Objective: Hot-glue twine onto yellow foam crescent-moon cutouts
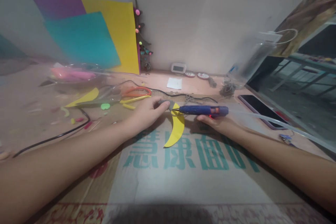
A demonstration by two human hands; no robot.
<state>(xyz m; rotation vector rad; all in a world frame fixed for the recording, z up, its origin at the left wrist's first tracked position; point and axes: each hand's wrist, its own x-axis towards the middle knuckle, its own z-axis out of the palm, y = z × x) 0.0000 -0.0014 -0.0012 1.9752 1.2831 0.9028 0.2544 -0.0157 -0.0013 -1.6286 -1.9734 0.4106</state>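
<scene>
Printed cardboard (160, 185) lies on the table (195, 84) by the wall (189, 24); the left hand (145, 113) pinches a grey piece (171, 105), the right hand (217, 123) grips a glue gun (196, 110).

Definitely a crafting spot, though I honestly can't tell if it's somebody's home or a small workshop. There's a blue glue gun (202, 110), coloured sheets (81, 38) propped against a plain wall (173, 17), little colourful bits (105, 106) scattered over the pinkish tabletop (154, 80), and a printed sheet (157, 187) spread out as a work surface. Phone (262, 110) lying to the right, too.
</scene>
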